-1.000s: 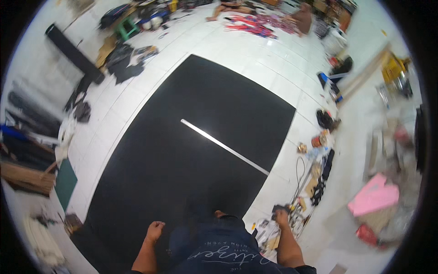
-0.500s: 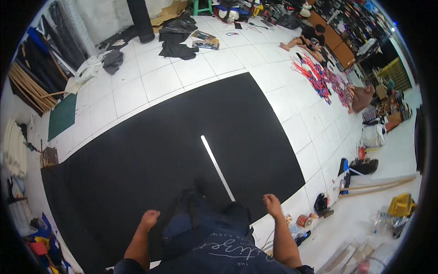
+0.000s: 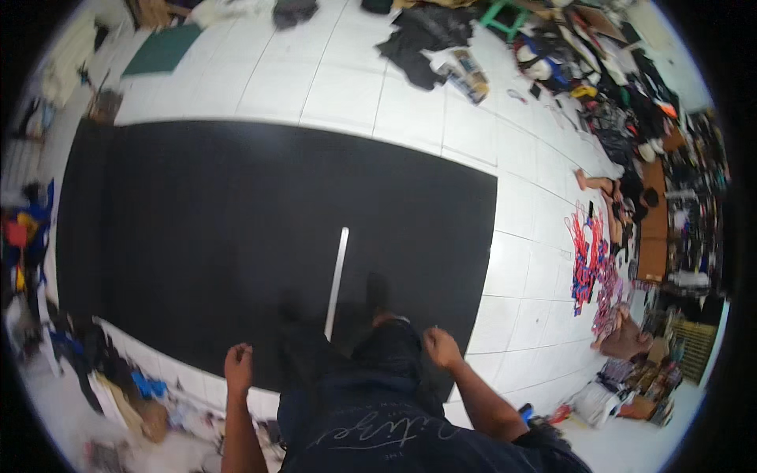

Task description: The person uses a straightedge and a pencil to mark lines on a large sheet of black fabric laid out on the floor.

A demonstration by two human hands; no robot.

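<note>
A large black sheet [image 3: 197, 205] is spread over the white tiled floor, and I stand on it. Lying on the sheet in front of me is a long, narrow, pale straight strip [image 3: 337, 276], like a ruler; its near end reaches my legs. My left hand [image 3: 238, 368] hangs at my left over the sheet's near edge, fingers curled, and nothing shows in it. Over the sheet's right part, my right hand [image 3: 441, 347] is closed, with fingers pinched; a tiny pale speck shows at the fingertips, too small to name. Neither hand touches the sheet or the strip.
At the right, a person [image 3: 623, 201] sits on the floor beside red and blue cords [image 3: 585, 264]. Dark cloth pieces [image 3: 422, 47] and a green stool [image 3: 505, 17] are at the back. A green mat [image 3: 163, 50] lies far left. Clutter lines the left and right edges.
My view has turned left, so the sheet and strip appear rotated clockwise. Both hands still hang apart at my sides, the right one now nearer my body. The strip still lies on the sheet.
</note>
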